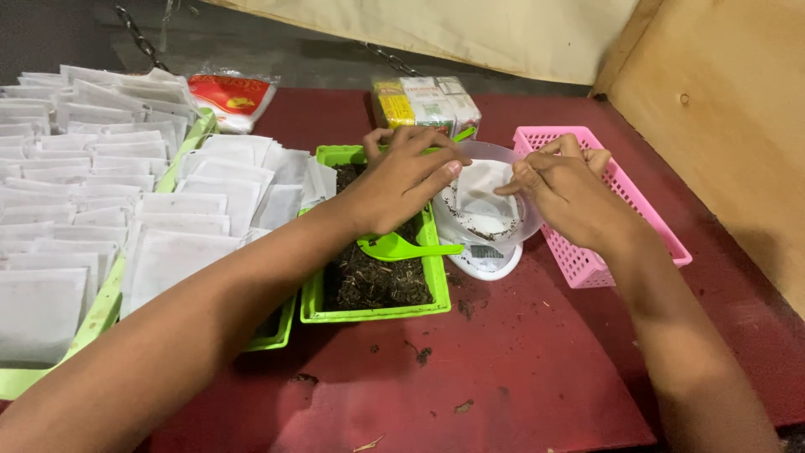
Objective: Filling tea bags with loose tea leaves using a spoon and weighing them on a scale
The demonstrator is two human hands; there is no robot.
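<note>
Left hand (402, 176) and right hand (570, 189) each pinch edge of white paper bag (482, 197), held between them over clear bowl (524, 222) on scale (486, 260).

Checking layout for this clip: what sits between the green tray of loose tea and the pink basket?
In the head view, a small white scale carrying a clear bowl.

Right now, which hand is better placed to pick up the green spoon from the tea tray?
Probably the left hand. It hovers directly above the green spoon in the green tray. The right hand is further away, over the clear bowl, pinching the white bag.
</note>
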